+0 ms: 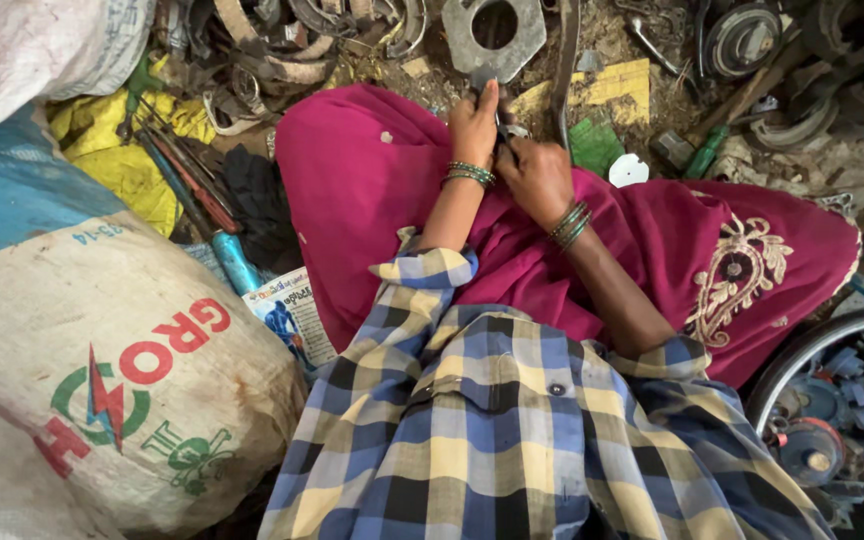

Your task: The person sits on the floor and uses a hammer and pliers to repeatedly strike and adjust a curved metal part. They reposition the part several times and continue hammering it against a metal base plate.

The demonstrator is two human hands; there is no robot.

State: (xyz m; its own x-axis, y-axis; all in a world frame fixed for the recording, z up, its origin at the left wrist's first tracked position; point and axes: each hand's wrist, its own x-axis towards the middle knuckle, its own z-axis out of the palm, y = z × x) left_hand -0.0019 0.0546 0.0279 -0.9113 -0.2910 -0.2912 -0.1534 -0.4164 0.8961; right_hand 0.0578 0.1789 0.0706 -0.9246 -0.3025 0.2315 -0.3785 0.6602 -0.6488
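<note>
A small metal part [500,112], over the magenta-draped lap [372,190], is pinched by the left hand [474,125] and steadied by the right hand [535,175], both closed on it. It is judged stiff, light and sharp-edged, best gripped by its flat sides. One part and two bangled wrists are counted; one hexagonal plate [493,35] lies beyond.

You have two hands in view, the left hand [474,125] and the right hand [535,178], both above the magenta cloth [372,190], and together they grip one small metal part [497,108]. Each wrist carries one set of green bangles [469,173]. Beyond the cloth lies one large hexagonal metal plate [493,33]. To the right of the cloth you see one white disc [629,170]. To the left of the cloth stands one printed sack [112,370].
</note>
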